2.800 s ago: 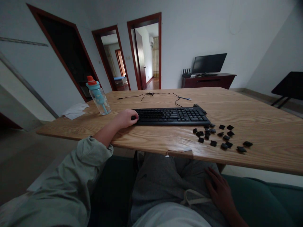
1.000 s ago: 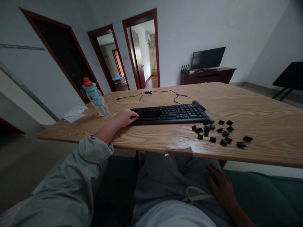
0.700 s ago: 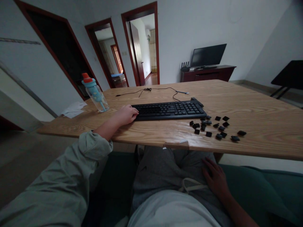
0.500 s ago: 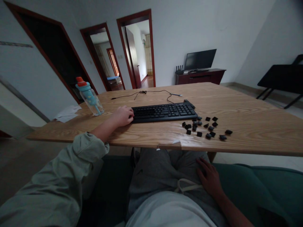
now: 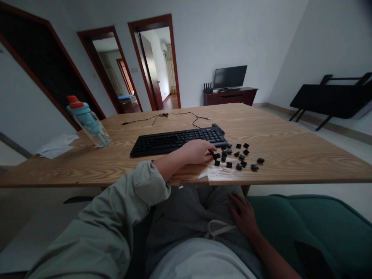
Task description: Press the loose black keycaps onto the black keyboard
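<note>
My left hand (image 5: 200,151) has its fingertips at the left edge of a loose group of black keycaps (image 5: 229,165) on the wooden table. Thumb and forefinger close around one small keycap (image 5: 214,155) there. Just behind this hand lies a black keyboard (image 5: 162,143), partly covered by the wrist and fingers. Several keycaps are scattered singly to the right, some on their sides. On my right thigh rests my right hand (image 5: 244,214), fingers loosely spread and holding nothing.
A clear bottle with red and blue top (image 5: 90,124) stands at the table's left, beside white papers (image 5: 58,146). The keyboard's thin cable (image 5: 174,114) runs along behind it. A chipped spot (image 5: 203,180) marks the table's front edge.
My left hand has moved right from the keyboard's left end to the keycaps. The view has shifted slightly right. My right hand stays on the thigh.
</note>
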Available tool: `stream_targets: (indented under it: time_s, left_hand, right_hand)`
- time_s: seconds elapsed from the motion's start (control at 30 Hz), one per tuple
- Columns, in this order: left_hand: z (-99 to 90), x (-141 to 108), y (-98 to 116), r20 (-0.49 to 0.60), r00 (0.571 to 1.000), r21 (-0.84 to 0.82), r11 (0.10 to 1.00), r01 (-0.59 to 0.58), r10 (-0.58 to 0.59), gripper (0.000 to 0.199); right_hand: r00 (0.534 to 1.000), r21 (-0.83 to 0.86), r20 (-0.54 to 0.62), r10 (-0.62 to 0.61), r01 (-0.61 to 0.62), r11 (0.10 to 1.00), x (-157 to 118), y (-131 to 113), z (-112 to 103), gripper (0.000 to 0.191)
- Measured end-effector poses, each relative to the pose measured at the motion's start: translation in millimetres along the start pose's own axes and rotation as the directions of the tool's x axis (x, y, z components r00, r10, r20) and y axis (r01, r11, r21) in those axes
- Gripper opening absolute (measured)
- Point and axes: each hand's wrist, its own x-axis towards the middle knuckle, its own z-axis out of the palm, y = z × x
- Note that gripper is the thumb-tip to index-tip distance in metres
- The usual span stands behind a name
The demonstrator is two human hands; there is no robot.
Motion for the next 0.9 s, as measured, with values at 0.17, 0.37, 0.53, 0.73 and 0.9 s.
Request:
stream_targets:
  time_s: [0.17, 0.37, 0.53, 0.73, 0.9]
  left_hand:
    - [-6.8, -9.8, 5.9, -0.054, 0.998, 0.091, 0.995, 0.046, -0.041, 0.030]
    - [-12.3, -36.7, -4.7, 0.001, 1.000, 0.200, 0.980, -0.016, 0.016, 0.023]
    - [-10.0, -51.2, -18.2, -0.011, 1.000, 0.132, 0.991, -0.018, 0.019, 0.025]
    - [-10.2, -58.1, -22.0, -0.021, 1.000, 0.096, 0.995, -0.021, 0.023, 0.027]
    - [-11.3, -58.6, -20.8, -0.026, 0.999, 0.088, 0.996, -0.025, 0.027, 0.021]
  right_hand:
    - [1.000, 0.004, -0.004, 0.003, -0.003, 1.000, 1.1, -1.7, -0.5, 0.042]
    - [1.000, 0.004, 0.000, -0.002, 0.002, 1.000, 0.2, -0.7, -1.0, 0.042]
    - [1.000, -0.017, 0.010, 0.004, -0.004, 1.000, 0.4, -0.9, -0.9, 0.043]
    - [1.000, -0.028, 0.016, 0.007, -0.007, 1.000, 0.4, 0.5, 0.1, 0.043]
    - [1.000, -0.027, 0.008, 0.001, -0.001, 1.000, 0.1, 1.2, 0.4, 0.044]
